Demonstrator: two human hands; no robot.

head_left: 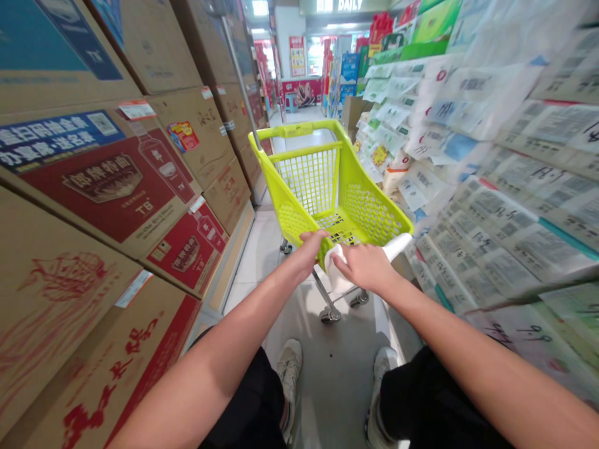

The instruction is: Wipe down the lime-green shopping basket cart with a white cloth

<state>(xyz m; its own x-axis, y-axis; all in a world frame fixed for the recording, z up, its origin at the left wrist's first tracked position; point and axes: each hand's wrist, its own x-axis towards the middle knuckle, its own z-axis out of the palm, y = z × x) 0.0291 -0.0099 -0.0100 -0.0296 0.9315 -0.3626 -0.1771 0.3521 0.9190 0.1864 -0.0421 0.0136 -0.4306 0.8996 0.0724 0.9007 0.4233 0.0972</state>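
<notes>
A lime-green plastic shopping cart stands tilted in view in front of me, its basket holding nothing that I can see. My left hand is closed on the near left corner of the cart's rim. My right hand is closed over a white cloth on the near edge, beside the left hand. White material also shows to the right of that hand, along the edge; I cannot tell whether it is the same cloth or the handle. The fingers' undersides are hidden.
Stacked cardboard cartons line the left side. Piles of white plastic-wrapped tissue packs rise close on the right. A metal post stands beyond the cart's left corner. The tiled aisle floor runs ahead towards a red counter.
</notes>
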